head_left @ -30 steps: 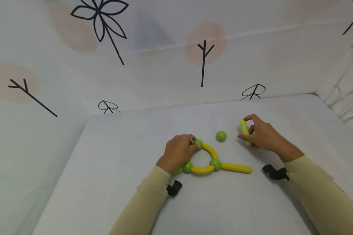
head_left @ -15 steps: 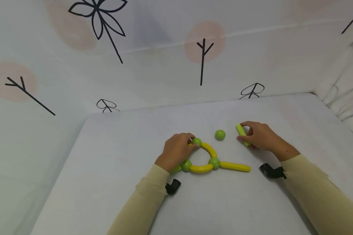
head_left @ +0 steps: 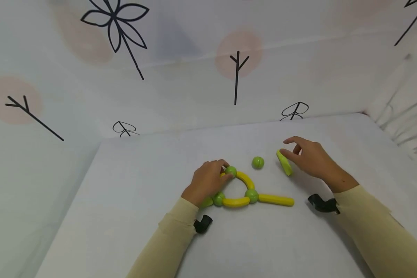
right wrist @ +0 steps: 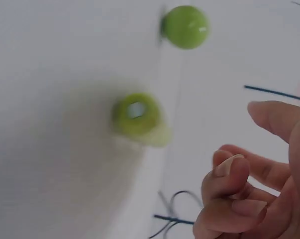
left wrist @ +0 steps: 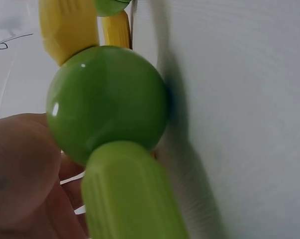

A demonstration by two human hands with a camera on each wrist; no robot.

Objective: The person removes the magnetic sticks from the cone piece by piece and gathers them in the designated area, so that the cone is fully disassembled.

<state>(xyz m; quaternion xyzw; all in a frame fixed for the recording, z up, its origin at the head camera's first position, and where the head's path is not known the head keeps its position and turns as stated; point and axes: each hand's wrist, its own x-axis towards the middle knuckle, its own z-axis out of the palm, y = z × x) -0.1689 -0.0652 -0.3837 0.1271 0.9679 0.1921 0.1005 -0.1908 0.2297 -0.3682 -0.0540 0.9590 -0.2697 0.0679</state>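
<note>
Table (head_left: 132, 231), white, backed by a cloth wall (head_left: 180, 88) printed with black trees and leaves; all places below are given from the chain.

Chain (head_left: 244, 195): green balls joined by yellow rods, bent into a part-ring near the table's middle, with one straight rod running out to its right. The wrist view shows a ball (left wrist: 107, 102) of it coupled to a light green rod (left wrist: 130, 194) below and yellow rods above.

Left hand (head_left: 206, 181): rests on the chain's left side, fingers curled, fingertips at the top ball (head_left: 231, 170). It appears to steady the ring; how firm the hold is cannot be told.

Right hand (head_left: 309, 158): up and to the right of the chain, fingers (right wrist: 229, 174) spread and loosely bent, holding nothing. In the wrist view they stand apart from the loose rod.

Loose rod (head_left: 285, 163): light green, just left of the right hand's thumb and above the chain's straight rod, tilted and blurred; whether it stands on the table or is in the air cannot be told. Its hollow end (right wrist: 136, 110) faces the wrist camera.

Loose ball (head_left: 258, 162): between the top ball and the loose rod, touching neither.

Step in hand, as judged: adding a piece to the chain. The next move calls for a fresh pinch on the loose rod or ball, then bringing it to an open end while the left hand holds the ring steady.
</note>
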